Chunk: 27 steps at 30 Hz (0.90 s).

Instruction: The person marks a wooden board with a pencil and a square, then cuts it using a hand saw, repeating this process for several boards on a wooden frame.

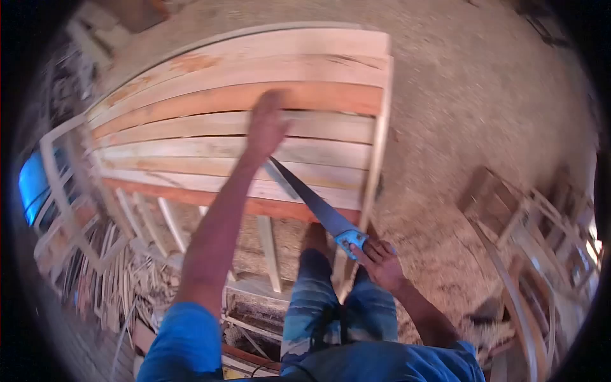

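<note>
My right hand (380, 262) is wrapped round the blue handle (350, 242) of a handsaw (312, 202). The saw's dark blade points up and left across the near planks, its tip close to my left wrist. Over the middle of a slatted wooden panel (223, 149), my left hand (267, 124) is stretched forward, blurred by motion, with the thumb apart and no object showing in it. Pale and orange planks lie side by side on this panel, with narrow dark gaps between some of them. Wooden legs (268, 251) stand beneath its near edge.
Wooden frames (60, 184) and a heap of thin offcuts (121, 280) lie at the left, near a blue object (33, 184). Wooden furniture parts (528, 254) crowd the right side. Sawdust and shavings cover the ground (458, 114). My legs stand close to the panel's near right corner.
</note>
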{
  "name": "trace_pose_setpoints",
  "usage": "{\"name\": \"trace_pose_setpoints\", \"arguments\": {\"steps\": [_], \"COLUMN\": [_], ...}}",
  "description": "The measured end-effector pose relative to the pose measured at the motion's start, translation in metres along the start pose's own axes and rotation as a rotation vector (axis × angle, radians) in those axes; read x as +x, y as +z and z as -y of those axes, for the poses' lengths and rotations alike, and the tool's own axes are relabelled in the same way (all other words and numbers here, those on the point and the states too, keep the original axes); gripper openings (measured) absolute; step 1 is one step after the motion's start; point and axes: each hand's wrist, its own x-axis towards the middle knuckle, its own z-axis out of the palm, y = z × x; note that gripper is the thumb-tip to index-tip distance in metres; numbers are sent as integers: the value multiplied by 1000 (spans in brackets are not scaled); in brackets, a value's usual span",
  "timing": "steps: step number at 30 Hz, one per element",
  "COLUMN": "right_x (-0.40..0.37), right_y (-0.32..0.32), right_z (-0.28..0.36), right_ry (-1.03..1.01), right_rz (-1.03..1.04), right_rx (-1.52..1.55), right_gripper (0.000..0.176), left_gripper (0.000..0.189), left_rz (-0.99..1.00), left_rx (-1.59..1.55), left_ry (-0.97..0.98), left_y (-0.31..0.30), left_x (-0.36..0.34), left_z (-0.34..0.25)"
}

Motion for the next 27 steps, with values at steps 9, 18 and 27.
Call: {"name": "trace_pose_setpoints", "arguments": {"steps": [9,18,27], "right_x": [119,147,89], "right_y": [76,-105,-292], "right_z": [-26,-5,64], "right_ry": [-97,209,-337], "right_rz": [29,-412,-1228], "right_rx": [-135,354,478], "right_gripper": [71,43,37], "left_gripper": [90,79,75], "left_rz": [-10,83,81], "left_rx": [400,308,210], "left_ry": [55,32,59], "left_y": [13,6,4], "left_x": [48,50,55], "left_z": [-33,-26,-15]}}
